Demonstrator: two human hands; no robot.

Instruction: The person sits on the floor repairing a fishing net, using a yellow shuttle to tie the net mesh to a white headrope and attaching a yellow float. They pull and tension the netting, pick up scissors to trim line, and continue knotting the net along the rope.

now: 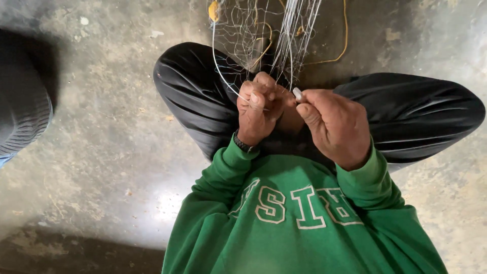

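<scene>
net: fine whitish fishing net (264, 35) stretched out above my knees, running off the top edge of the view, a few strands bunched and pulled down toward my hands
left hand: my left hand (261, 109) sits right at the net's lower end, fingers curled tight, pinching a small bundle of mesh strands
right hand: my right hand (335, 127) is just beside the left, thumb and forefinger closed on a small white netting needle (297, 93), its tip right up at the net strands
yellow cord: thin yellow cord (345, 35) loops along the net's far side, with a small yellow float (213, 11) at the net's upper left
floor: bare concrete floor (111, 127) under the net and all around it
handling: I'd guess super light and floppy, thin line, slippery, snags easily; best pinched at a knot or a gathered bunch, not a single strand
legs: crossed, in black trousers (406, 111), net hangs between them
</scene>
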